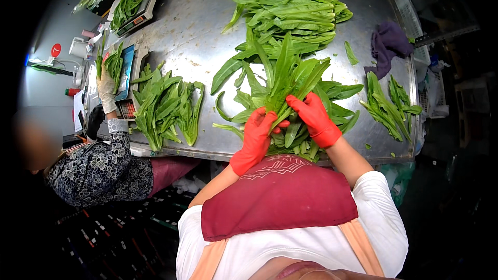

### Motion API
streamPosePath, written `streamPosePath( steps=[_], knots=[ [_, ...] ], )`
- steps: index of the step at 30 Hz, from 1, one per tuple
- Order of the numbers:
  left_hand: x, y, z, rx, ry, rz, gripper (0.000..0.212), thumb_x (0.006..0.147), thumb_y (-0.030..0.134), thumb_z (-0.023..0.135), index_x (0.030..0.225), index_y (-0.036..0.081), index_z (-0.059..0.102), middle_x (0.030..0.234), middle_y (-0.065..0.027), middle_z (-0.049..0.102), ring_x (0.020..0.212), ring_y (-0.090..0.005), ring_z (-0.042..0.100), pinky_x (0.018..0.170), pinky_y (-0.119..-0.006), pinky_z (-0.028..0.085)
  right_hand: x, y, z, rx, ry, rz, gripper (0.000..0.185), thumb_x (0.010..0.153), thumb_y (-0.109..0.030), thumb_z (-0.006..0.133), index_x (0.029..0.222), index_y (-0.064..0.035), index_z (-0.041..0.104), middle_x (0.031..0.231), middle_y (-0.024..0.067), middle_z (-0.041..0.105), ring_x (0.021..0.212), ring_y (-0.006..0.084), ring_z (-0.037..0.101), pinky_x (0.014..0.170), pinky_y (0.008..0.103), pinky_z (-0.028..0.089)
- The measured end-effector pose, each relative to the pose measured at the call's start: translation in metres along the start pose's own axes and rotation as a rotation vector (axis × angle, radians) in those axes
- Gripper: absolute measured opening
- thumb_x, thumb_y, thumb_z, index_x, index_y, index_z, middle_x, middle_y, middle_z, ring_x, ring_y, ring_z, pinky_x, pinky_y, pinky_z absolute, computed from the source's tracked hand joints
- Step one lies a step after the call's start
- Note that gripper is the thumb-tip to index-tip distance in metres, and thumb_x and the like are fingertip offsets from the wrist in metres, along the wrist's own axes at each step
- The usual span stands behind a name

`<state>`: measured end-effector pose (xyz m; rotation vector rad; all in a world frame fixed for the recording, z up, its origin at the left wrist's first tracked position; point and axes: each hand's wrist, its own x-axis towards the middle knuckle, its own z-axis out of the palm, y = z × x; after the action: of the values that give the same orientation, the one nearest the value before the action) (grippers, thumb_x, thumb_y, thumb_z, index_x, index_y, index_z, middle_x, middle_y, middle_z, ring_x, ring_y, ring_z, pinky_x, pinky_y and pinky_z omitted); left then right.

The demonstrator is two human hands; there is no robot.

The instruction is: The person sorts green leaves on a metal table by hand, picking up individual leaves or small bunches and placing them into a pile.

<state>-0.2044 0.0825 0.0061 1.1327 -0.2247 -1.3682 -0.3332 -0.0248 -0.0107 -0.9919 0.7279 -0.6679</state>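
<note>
A bunch of long-leaved green leafy vegetable [286,79] is held upright before me. My left hand [258,134], in a red rubber glove, is closed around its stem end. My right hand [313,118], gloved the same way, pinches leaves at the bunch's right side between thumb and fingers. Under and around both hands, loose leaves [338,91] lie spread on the metal table [186,39]. Just beyond them, a large stack of the same vegetable [291,19] lies with its stem ends mostly to the right.
Leaf piles [155,105] lie at left, trimmed leaves [385,105] at right, near a purple cloth [389,46]. A co-worker [105,163] at left holds leaves by a digital scale [134,81]. A second scale [146,7] bears more leaves. White plastic crates [408,19] stand beyond the right edge.
</note>
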Motion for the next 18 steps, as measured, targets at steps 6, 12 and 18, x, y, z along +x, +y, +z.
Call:
streamPosePath(
  steps=[6, 12, 18],
  knots=[
    [0.0025, -0.0013, 0.0024, 0.115, 0.013, 0.019, 0.027, 0.091, 0.015, 0.057, 0.111, 0.000, 0.048, 0.100, -0.0115, 0.064, 0.079, -0.0213, 0.067, 0.062, -0.025, 0.047, -0.0002, -0.0021, -0.0019, 0.031, -0.028, 0.004, 0.021, 0.090, -0.014, 0.059, 0.102, 0.0024, 0.064, 0.092, 0.0043, 0.067, 0.081, 0.0107, 0.060, 0.072, 0.0267, 0.048],
    [0.0024, -0.0009, -0.0051, 0.035, -0.059, -0.097, 0.023, 0.096, 0.022, 0.049, 0.105, 0.001, 0.046, 0.105, -0.0133, 0.061, 0.087, -0.0258, 0.067, 0.065, -0.027, 0.049, 0.0041, 0.0029, -0.0051, 0.042, -0.017, 0.029, 0.020, 0.088, -0.014, 0.061, 0.100, 0.0027, 0.065, 0.091, 0.0042, 0.067, 0.080, 0.0104, 0.061, 0.071, 0.0265, 0.048],
    [-0.0008, 0.0020, -0.0038, 0.013, -0.043, -0.122, 0.027, 0.098, 0.023, 0.044, 0.113, 0.000, 0.045, 0.112, -0.0149, 0.059, 0.093, -0.0277, 0.066, 0.070, -0.028, 0.051, 0.0090, 0.0066, -0.0067, 0.003, 0.001, 0.061, 0.020, 0.087, -0.014, 0.063, 0.098, 0.0026, 0.065, 0.088, 0.0046, 0.067, 0.078, 0.0102, 0.061, 0.068, 0.0257, 0.048]
  ],
)
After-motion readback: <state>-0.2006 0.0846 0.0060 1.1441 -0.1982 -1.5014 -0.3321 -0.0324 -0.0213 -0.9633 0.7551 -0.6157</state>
